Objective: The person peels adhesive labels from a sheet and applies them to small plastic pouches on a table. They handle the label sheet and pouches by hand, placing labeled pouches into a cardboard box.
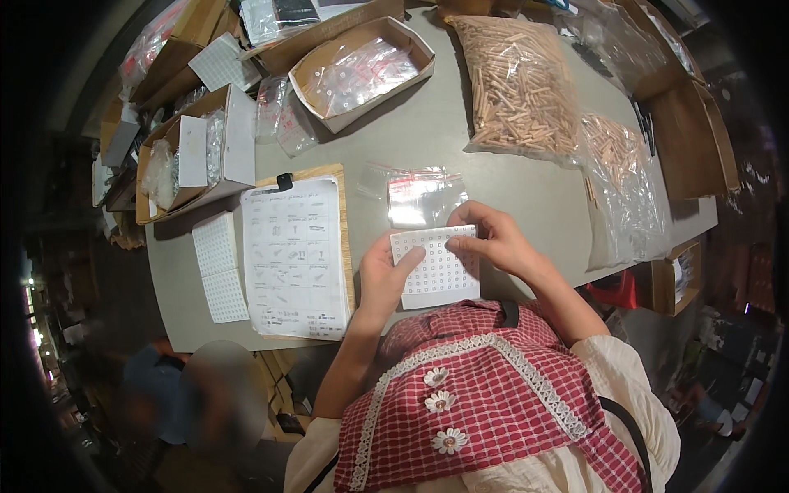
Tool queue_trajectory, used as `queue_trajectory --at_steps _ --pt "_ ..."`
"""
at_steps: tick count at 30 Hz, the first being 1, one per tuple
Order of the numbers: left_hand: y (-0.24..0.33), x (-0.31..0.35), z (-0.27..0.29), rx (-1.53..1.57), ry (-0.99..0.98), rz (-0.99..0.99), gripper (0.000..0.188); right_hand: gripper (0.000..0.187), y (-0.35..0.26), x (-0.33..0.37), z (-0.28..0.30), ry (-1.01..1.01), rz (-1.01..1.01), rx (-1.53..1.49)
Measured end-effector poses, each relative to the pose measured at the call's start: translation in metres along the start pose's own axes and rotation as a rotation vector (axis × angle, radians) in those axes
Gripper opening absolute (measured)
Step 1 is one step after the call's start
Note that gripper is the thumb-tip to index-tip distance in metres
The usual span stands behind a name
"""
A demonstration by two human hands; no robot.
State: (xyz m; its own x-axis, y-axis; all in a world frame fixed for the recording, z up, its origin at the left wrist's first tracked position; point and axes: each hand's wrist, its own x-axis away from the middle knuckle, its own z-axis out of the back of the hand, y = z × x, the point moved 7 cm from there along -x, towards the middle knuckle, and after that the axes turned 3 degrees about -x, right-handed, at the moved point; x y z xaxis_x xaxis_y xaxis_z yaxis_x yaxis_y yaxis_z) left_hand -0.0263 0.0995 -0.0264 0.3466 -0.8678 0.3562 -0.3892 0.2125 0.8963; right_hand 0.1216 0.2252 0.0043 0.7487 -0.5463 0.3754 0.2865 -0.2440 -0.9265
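Observation:
Between my two hands is a white sheet of small printed labels (pixel 440 275), with rows of little square marks, held over the table's near edge. My left hand (pixel 382 275) grips its left side, the thumb lying across the front. At the upper right corner my right hand (pixel 491 238) pinches the sheet's top edge between thumb and fingers. Just beyond the sheet lies a clear plastic zip bag (pixel 426 197) with red print, flat on the table. What is behind the sheet is hidden.
Left of my hands lie a clipboard (pixel 348 238) with a printed parts sheet and more label sheets (pixel 220 267). Farther off stand a cardboard tray (pixel 325 115) of small bags and a parts box (pixel 238 135). Bags of wooden dowels (pixel 522 86) lie at right. Another person (pixel 168 394) is at lower left.

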Motion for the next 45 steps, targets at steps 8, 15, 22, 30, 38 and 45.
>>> queue_trajectory --at_steps 8,15,22,30,38,45 --pt "0.015 0.010 0.007 -0.536 0.108 -0.156 0.012 0.018 -0.014 0.000 -0.002 0.066 0.384 0.381" --pt "-0.001 0.012 0.016 -0.487 0.197 -0.132 0.022 0.022 -0.031 0.013 -0.023 0.151 0.718 0.857" --pt "0.005 0.010 0.015 -0.611 0.215 -0.157 0.024 0.032 -0.021 0.014 -0.030 0.113 0.716 1.087" --pt "-0.050 -0.010 0.042 -0.218 0.175 0.067 0.028 0.026 -0.017 0.017 -0.035 -0.062 0.847 1.101" --pt "-0.041 -0.007 0.043 -0.255 0.184 -0.009 0.028 0.014 -0.007 -0.056 0.039 0.185 0.416 0.879" --pt "-0.029 0.000 0.054 -0.419 0.256 -0.052 0.025 0.016 -0.006 -0.066 0.053 0.262 0.097 1.313"
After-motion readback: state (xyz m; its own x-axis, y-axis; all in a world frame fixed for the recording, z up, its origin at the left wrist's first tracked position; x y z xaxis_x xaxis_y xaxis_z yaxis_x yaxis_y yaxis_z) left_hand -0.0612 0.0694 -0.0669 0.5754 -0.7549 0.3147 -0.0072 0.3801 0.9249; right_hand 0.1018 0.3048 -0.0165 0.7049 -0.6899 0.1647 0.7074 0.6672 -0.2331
